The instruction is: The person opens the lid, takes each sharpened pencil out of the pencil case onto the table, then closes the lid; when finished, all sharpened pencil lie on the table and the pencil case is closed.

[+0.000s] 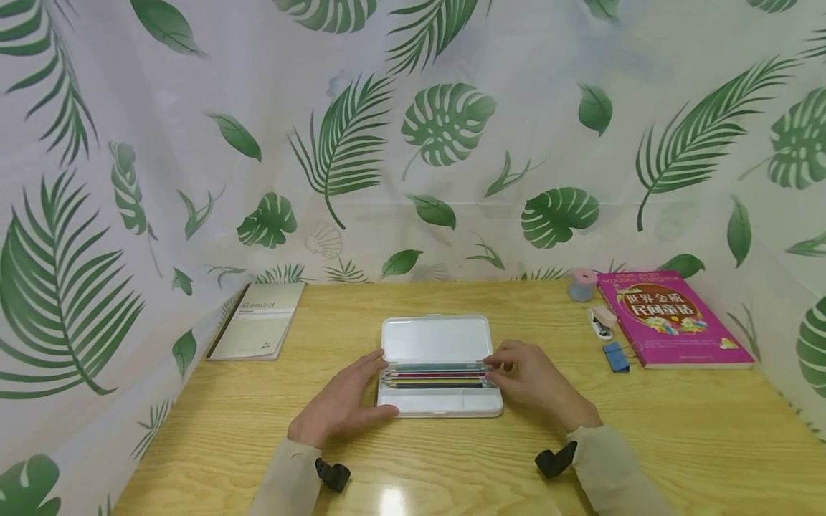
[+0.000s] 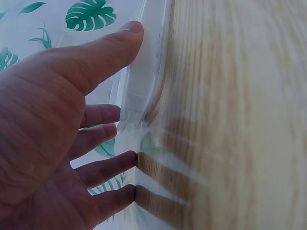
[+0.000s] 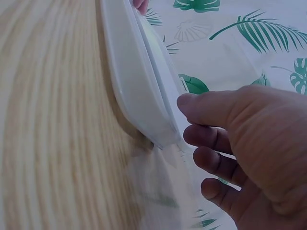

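While flanking the open pencil case (image 1: 441, 367), left hand (image 1: 342, 403) flat — right hand (image 1: 535, 380) curled.

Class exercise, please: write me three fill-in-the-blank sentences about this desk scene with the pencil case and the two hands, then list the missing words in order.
1. The white pencil case lies with its lid ____.
2. The left hand and right hand touch the case's two ____.
3. The pink book lies to the case's ____.

Missing words: open; ends; right

White pencil case (image 1: 442, 358) w/ multicolour pencils (image 1: 436, 378); magenta book (image 1: 671, 317); green-leaf curtain (image 1: 445, 125).
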{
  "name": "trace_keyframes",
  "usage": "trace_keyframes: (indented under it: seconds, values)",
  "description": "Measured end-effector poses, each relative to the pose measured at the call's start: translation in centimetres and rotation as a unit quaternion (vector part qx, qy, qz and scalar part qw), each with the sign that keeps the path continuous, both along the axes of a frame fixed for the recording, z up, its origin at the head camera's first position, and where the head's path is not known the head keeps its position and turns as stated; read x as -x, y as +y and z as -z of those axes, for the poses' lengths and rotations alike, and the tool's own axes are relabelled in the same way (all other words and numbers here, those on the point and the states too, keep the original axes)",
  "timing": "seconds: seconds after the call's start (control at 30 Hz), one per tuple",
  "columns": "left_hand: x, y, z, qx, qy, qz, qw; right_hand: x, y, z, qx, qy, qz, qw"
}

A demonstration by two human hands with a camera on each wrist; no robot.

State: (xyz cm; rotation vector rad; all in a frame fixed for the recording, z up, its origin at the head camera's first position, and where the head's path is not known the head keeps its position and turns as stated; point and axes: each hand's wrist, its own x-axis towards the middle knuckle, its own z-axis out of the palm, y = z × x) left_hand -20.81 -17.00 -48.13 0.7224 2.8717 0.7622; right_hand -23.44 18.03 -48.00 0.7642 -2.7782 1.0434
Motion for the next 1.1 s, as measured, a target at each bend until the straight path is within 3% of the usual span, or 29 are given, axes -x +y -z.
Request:
trace_keyframes:
  seconds: [0.27, 0.53, 0.8, 1.1]
  values:
    - [0.2, 0.0, 0.0, 0.000, 0.004, 0.000, 1.0000, -0.3, -0.5, -0.1, -0.010, 0.008, 0.001, 1.000]
    - [0.2, -0.1, -0.2, 0.002, -0.008, -0.002, 1.0000, 0.0, -0.9, 0.4, -0.054, 0.072, -0.022, 0.996]
    - [0.2, 0.0, -0.3, 0.008, -0.013, -0.005, 0.9999, 0.0, -1.5, 0.6, -0.126, 0.118, -0.020, 0.985]
    - [0.2, 0.1, -0.3, 0.010, -0.013, -0.006, 0.9998, -0.2, -2.1, -0.1, -0.157, 0.120, -0.008, 0.980]
